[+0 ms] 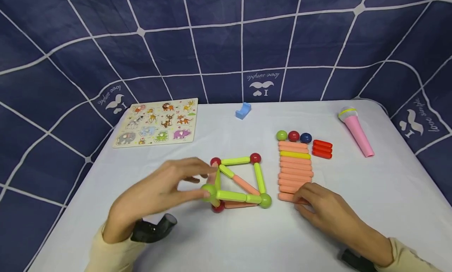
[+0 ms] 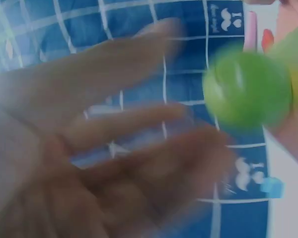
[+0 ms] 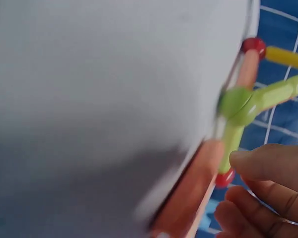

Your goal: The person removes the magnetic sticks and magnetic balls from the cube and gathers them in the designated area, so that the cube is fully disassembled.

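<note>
Rod-and-ball frame (image 1: 237, 181) sits mid-table (image 1: 247, 240), just left of the row of pink rods (image 1: 294, 170). Left hand (image 1: 159, 191) is at the frame's left corner, fingers (image 1: 192, 174) spread and relaxed beside the green ball (image 1: 209, 191); contact can't be told. Right hand (image 1: 326, 209) rests at the near end of the rod row, fingertips pressed on the nearest pink rod (image 1: 287, 196), whose long axis runs left-right, pointing at the frame. Right hand is nearer the row.

A white table (image 1: 219, 240) bears a puzzle board (image 1: 157, 123), rod frame (image 1: 240, 181), loose rods (image 1: 294, 168) and microphone (image 1: 356, 131).
</note>
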{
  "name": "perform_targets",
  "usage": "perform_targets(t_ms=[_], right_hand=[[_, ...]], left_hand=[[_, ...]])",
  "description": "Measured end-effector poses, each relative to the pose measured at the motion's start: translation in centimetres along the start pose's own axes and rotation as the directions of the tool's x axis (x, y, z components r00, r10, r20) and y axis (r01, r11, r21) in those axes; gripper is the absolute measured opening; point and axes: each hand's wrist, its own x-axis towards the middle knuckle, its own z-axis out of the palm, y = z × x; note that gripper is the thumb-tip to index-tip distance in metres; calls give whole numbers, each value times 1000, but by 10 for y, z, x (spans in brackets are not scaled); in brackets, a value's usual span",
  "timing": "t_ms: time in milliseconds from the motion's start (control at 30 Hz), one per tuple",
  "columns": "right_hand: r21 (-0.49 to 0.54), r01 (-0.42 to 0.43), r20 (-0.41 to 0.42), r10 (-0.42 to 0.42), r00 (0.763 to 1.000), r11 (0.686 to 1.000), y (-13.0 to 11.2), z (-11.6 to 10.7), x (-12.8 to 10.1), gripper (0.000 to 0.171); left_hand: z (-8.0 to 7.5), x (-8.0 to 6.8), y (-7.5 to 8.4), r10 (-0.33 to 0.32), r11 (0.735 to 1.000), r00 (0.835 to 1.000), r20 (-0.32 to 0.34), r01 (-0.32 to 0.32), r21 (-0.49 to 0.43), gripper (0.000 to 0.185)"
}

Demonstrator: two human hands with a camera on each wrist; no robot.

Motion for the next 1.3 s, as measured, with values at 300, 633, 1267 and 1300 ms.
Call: perform_targets(t_ms=[300, 633, 1267, 1300], right_hand=[[113, -43, 160, 24, 987, 993, -33, 17, 27, 29], [70, -31, 151, 20, 988, 997, -40, 26, 43, 31], [77, 4, 163, -16, 987, 997, -14, 22, 105, 22], [91, 4, 169, -20, 985, 996, -14, 23, 107, 23]], left_hand=[[27, 46, -102, -38, 999, 999, -23, 38, -12, 30], [38, 49, -110, -59, 998, 997, 47, 58, 17, 29], [62, 5, -69, -166, 983, 961, 223, 179, -39, 19], [64, 5, -66, -169, 983, 959, 229, 181, -32, 19]])
